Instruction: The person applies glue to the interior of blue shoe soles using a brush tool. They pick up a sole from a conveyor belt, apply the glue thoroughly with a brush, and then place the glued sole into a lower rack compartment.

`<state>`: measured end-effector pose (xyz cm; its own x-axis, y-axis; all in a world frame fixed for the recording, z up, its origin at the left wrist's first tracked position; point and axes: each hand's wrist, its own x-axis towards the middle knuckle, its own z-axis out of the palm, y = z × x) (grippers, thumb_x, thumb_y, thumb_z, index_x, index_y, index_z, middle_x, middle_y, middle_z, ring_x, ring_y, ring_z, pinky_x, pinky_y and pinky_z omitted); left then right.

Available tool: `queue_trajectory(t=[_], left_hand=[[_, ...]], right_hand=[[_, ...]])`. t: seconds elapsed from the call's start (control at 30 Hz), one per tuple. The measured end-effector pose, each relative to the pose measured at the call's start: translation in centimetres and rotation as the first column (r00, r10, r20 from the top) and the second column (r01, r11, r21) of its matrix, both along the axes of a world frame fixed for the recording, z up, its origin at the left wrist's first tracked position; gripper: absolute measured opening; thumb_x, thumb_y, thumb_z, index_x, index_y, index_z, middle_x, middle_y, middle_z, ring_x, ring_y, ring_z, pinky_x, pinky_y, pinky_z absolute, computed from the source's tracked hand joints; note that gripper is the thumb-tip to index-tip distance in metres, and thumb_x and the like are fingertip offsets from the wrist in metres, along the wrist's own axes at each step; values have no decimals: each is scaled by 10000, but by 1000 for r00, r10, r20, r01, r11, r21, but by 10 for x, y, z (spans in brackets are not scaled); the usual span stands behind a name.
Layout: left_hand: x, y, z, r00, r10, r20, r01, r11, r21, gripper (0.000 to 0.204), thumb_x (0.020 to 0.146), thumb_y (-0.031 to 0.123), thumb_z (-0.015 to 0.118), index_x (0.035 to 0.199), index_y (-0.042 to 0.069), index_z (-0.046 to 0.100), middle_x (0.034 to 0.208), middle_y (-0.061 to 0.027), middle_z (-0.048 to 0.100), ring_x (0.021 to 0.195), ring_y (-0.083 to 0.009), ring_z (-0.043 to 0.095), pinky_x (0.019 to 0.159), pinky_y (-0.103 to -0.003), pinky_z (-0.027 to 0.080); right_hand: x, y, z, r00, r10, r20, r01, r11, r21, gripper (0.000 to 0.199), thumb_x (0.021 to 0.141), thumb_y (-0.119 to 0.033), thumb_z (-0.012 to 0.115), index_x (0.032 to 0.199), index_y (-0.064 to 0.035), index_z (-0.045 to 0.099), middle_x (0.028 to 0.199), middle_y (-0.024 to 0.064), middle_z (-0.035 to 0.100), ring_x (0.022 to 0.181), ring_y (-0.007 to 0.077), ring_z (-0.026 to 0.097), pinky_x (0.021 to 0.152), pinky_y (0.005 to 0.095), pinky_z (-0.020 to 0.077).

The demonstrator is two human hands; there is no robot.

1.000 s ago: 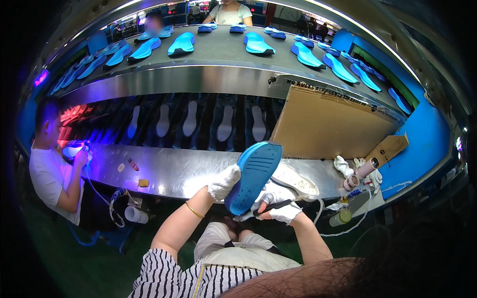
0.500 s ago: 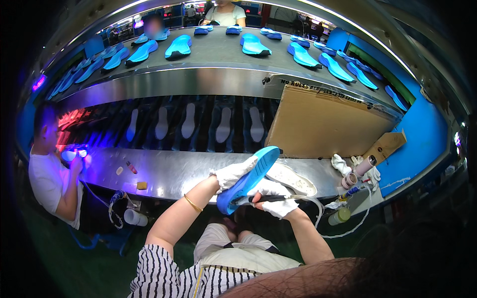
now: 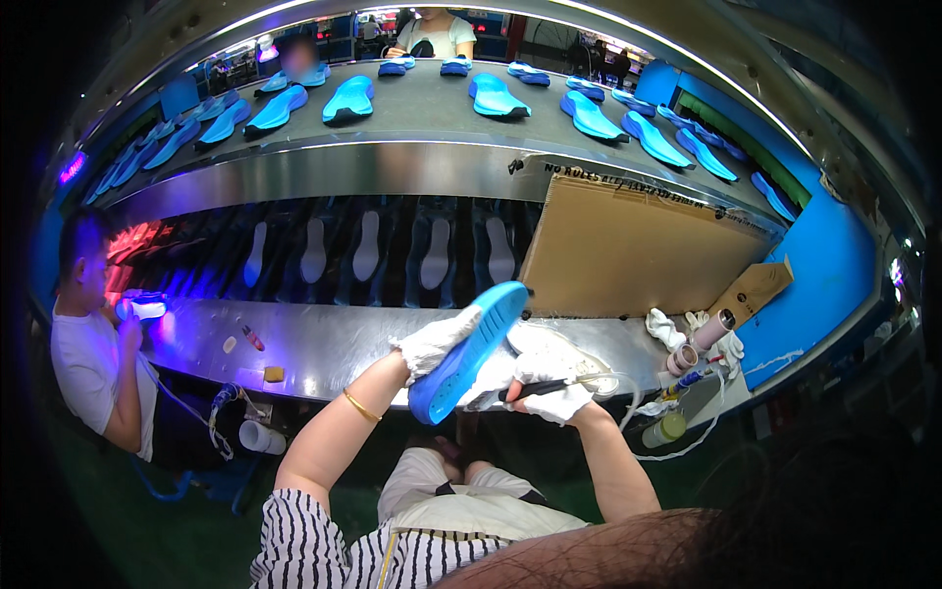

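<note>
My left hand (image 3: 432, 344), in a white glove, grips a blue shoe sole (image 3: 478, 346) and holds it tilted above the bench's front edge. The tread side shows, darker blue toward the lower end. My right hand (image 3: 551, 404) has a white glove with bare fingertips showing. It is closed round a slim black pen-like tool (image 3: 541, 388) joined to a pale hose (image 3: 618, 377). The tool points toward the sole, apart from it. Just behind my right hand lies a white sole-shaped piece (image 3: 574, 355) on the bench, partly hidden.
A conveyor belt (image 3: 422, 103) carries several blue soles past the metal bench (image 3: 324, 334). Cardboard (image 3: 638, 245) leans at the right, near a pink bottle (image 3: 714, 330) and gloves. A yellow block (image 3: 274, 374) lies left. One co-worker (image 3: 103, 363) sits at the left; others are across the belt.
My left hand has brought the sole a little to the left. The gap between the sole and the black tool has widened. The whole view has shifted slightly.
</note>
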<state>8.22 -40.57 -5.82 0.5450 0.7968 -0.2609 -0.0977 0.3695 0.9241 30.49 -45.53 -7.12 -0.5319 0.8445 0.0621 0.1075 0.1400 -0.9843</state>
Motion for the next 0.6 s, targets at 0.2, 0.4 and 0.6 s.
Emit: queue_trajectory(t=[0.2, 0.4, 0.6], left_hand=[[-28, -12, 25, 645, 192, 740, -272, 962, -13, 808, 813, 688, 324, 1306, 51, 375, 1252, -158, 479, 1138, -248, 484, 977, -413, 392], [-34, -25, -51, 565, 193, 802, 229, 897, -378, 620, 876, 492, 433, 1286, 28, 398, 1233, -214, 468, 1139, -340, 467, 979, -502, 369], [14, -62, -89, 585, 236, 776, 58, 942, -330, 656, 831, 384, 584, 1274, -41, 352, 1156, -237, 515, 1077, -360, 517, 964, -461, 405]], right_hand=[[1, -1, 7, 942, -171, -289, 181, 983, 9, 136, 717, -3, 693, 782, -40, 580, 758, 56, 613, 702, 123, 586, 659, 252, 466], [-9, -15, -17, 885, -368, -287, 401, 914, 66, 164, 739, 0, 678, 816, -21, 535, 706, 72, 612, 652, 118, 603, 607, 248, 483], [-15, -18, -25, 865, -465, -189, 500, 828, 253, 187, 716, -30, 694, 820, -22, 538, 693, 54, 589, 624, 115, 577, 587, 245, 471]])
